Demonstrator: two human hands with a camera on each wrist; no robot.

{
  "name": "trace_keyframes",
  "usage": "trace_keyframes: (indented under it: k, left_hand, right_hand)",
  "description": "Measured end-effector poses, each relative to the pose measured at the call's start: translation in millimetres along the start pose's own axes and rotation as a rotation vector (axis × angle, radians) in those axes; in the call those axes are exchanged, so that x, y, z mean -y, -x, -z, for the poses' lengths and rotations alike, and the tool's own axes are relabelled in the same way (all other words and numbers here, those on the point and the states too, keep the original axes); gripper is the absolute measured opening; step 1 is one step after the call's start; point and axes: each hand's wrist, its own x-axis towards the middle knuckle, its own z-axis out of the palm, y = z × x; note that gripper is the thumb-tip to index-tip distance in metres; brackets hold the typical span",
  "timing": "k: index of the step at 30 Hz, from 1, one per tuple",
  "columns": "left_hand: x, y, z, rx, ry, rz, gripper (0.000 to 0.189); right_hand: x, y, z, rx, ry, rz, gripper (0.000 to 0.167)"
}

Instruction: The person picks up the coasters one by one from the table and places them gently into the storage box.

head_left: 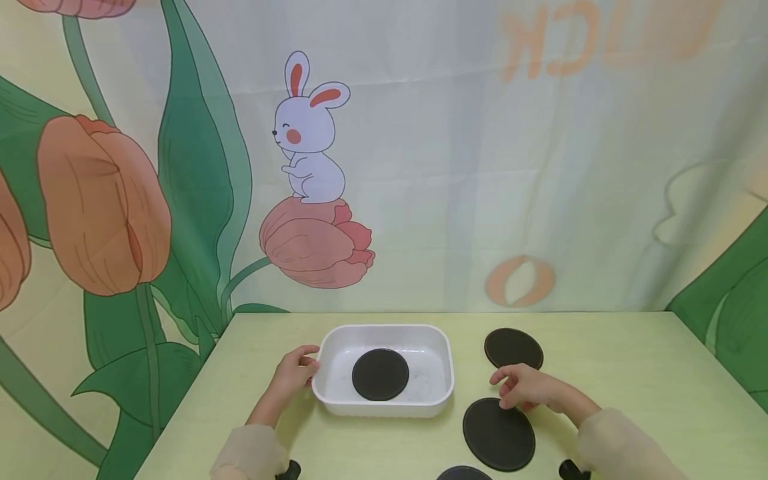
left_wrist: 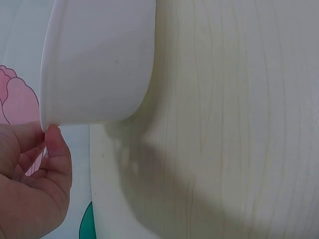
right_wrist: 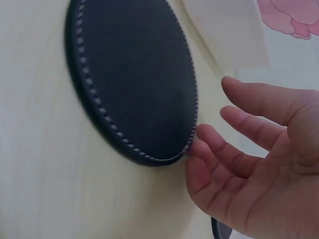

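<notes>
A white rectangular plastic tray (head_left: 384, 408) stands on the table, with a black round coaster (head_left: 381, 375) lying flat inside it. My left hand (head_left: 295, 370) pinches the tray's left rim between thumb and fingers; the left wrist view shows the fingertips at the rim of the white tray (left_wrist: 99, 64). To the right of the tray, my right hand (head_left: 531, 388) is held with loosely bent fingers and nothing between them. Its lower fingers are at the edge of a black coaster with pale stitching (right_wrist: 139, 74). Another black coaster (head_left: 510, 343) lies just behind that hand.
A further black coaster (head_left: 463, 473) is cut off by the head view's bottom edge. The pale wood-grain table (head_left: 648, 373) ends at a curtain (head_left: 408, 200) printed with tulips and a rabbit. Small black objects (head_left: 574, 470) show beside the sleeves.
</notes>
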Motion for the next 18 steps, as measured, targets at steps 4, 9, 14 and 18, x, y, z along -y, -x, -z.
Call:
trace_keyframes:
  k: [4, 9, 14, 18]
  left_hand:
    - [-1.2, -0.1, -0.3, 0.000, 0.003, 0.002, 0.033]
    - [-1.9, -0.9, -0.9, -0.001, -0.004, 0.003, 0.033]
    - [-2.8, -0.8, -1.6, -0.008, 0.005, 0.000, 0.033]
    - [-3.6, -0.1, -1.9, -0.007, 0.010, -0.005, 0.033]
  right_hand:
    - [-4, -2.5, -2, 0.006, 0.033, 0.037, 0.041]
    - [-6, -5.5, -4, 0.000, 0.109, 0.088, 0.041]
    - [-9, -9.5, -3, 0.002, 0.213, 0.124, 0.038]
    - [-11, -13.4, -4, 0.005, 0.257, 0.120, 0.036]
